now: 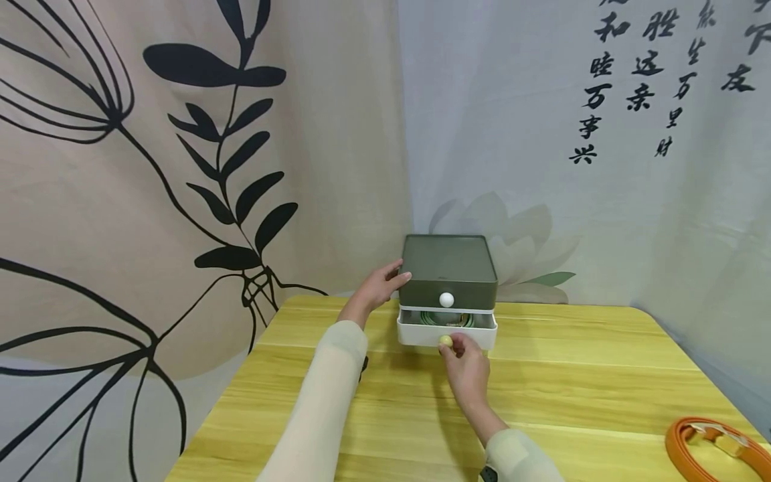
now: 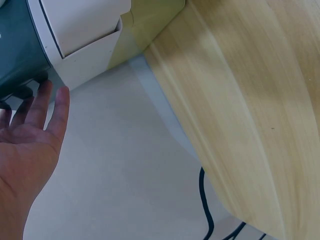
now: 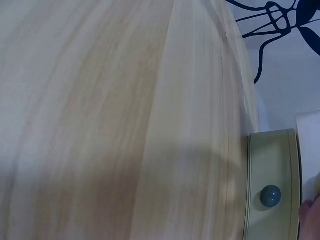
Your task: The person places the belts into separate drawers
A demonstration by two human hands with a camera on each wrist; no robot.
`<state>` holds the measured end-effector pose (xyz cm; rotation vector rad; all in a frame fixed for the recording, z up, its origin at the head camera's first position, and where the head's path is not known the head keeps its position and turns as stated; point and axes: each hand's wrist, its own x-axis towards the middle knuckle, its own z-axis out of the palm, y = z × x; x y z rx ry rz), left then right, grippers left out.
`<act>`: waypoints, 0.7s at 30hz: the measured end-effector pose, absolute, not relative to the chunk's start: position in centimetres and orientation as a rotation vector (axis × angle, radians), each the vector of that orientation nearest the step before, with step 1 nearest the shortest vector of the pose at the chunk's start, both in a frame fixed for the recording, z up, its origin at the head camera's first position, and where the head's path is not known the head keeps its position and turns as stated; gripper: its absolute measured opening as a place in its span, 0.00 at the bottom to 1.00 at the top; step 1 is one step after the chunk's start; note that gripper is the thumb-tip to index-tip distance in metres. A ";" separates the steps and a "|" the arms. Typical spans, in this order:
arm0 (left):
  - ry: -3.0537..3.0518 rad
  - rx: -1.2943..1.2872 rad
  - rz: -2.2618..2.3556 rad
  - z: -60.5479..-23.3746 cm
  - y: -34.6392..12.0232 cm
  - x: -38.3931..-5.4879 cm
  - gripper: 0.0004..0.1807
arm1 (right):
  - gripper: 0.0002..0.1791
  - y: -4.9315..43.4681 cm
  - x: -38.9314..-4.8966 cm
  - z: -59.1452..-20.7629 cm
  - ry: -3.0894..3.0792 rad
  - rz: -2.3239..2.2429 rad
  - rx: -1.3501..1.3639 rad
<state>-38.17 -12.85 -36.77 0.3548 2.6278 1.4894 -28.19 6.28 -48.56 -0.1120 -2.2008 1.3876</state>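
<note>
Your right hand (image 1: 466, 371) pinches the yellow knob (image 1: 446, 341) of the white drawer (image 1: 415, 336), which juts toward the near side with a green coil (image 1: 427, 318) inside, while your left hand (image 1: 378, 288), fingers extended, rests against the left side of the green drawer (image 1: 421, 293) above. You seem to be at the sliding step, though whether opening or closing cannot be told; either calls for bracing the stack on the counter (image 1: 572, 381) and guiding the knob straight.

I see the left arm (image 1: 322, 402) stretched out, its left hand (image 1: 375, 289) with fingers (image 2: 60, 114) extended and apart; the right arm (image 1: 519, 455) reaches less far, right hand (image 1: 469, 371) pinching.
</note>
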 end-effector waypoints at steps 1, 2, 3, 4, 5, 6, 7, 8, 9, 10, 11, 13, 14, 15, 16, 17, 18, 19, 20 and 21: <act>2.626 0.355 1.490 -36.8 -12.9 -38.2 0.38 | 0.06 6.3 -28.3 -48.6 -2.197 1.386 -0.108; 2.622 0.356 1.494 -36.8 -12.9 -38.2 0.38 | 0.06 6.3 -28.3 -48.6 -2.195 1.384 -0.104; 2.617 0.357 1.500 -36.8 -12.9 -38.2 0.38 | 0.06 6.3 -28.4 -48.6 -2.192 1.380 -0.098; 2.613 0.356 1.504 -36.8 -12.9 -38.2 0.38 | 0.06 6.3 -28.4 -48.6 -2.193 1.380 -0.097; 2.610 0.354 1.509 -36.8 -12.8 -38.2 0.38 | 0.06 6.3 -28.5 -48.6 -2.191 1.380 -0.094; 2.608 0.352 1.512 -36.8 -12.8 -38.2 0.38 | 0.06 6.3 -28.5 -48.6 -2.190 1.379 -0.092; 2.608 0.348 1.515 -36.8 -12.8 -38.2 0.38 | 0.06 6.3 -28.5 -48.6 -2.191 1.377 -0.092; 2.607 0.347 1.518 -36.8 -12.9 -38.2 0.38 | 0.06 6.3 -28.6 -48.6 -2.191 1.377 -0.092; 2.608 0.345 1.519 -36.8 -12.9 -38.2 0.38 | 0.06 6.2 -28.6 -48.6 -2.190 1.377 -0.092; 2.612 0.343 1.517 -36.8 -12.9 -38.2 0.38 | 0.06 6.2 -28.7 -48.6 -2.189 1.379 -0.093; 2.614 0.341 1.516 -36.8 -12.9 -38.1 0.37 | 0.06 6.2 -28.8 -48.6 -2.188 1.377 -0.095; 2.616 0.340 1.513 -36.8 -12.9 -38.1 0.37 | 0.06 6.1 -28.9 -48.6 -2.186 1.376 -0.098; 2.617 0.339 1.511 -36.8 -12.9 -38.1 0.37 | 0.06 6.1 -29.0 -48.6 -2.185 1.375 -0.099; 2.618 0.336 1.508 -36.8 -12.9 -38.1 0.37 | 0.06 6.1 -29.0 -48.6 -2.183 1.371 -0.099; 2.619 0.335 1.507 -36.8 -12.8 -38.1 0.37 | 0.06 6.1 -29.1 -48.6 -2.183 1.371 -0.100; 2.619 0.331 1.507 -36.7 -12.8 -38.1 0.37 | 0.05 6.1 -29.2 -48.6 -2.183 1.370 -0.101; 2.622 0.329 1.504 -36.7 -12.8 -38.1 0.37 | 0.05 6.1 -29.2 -48.6 -2.182 1.374 -0.100; 2.621 0.327 1.505 -36.7 -12.8 -38.1 0.37 | 0.05 6.1 -29.3 -48.6 -2.182 1.374 -0.097; 2.623 0.325 1.503 -36.7 -12.8 -38.1 0.37 | 0.06 6.1 -29.3 -48.5 -2.183 1.378 -0.097; 2.622 0.323 1.505 -36.7 -12.7 -38.1 0.37 | 0.06 6.1 -29.4 -48.5 -2.185 1.378 -0.095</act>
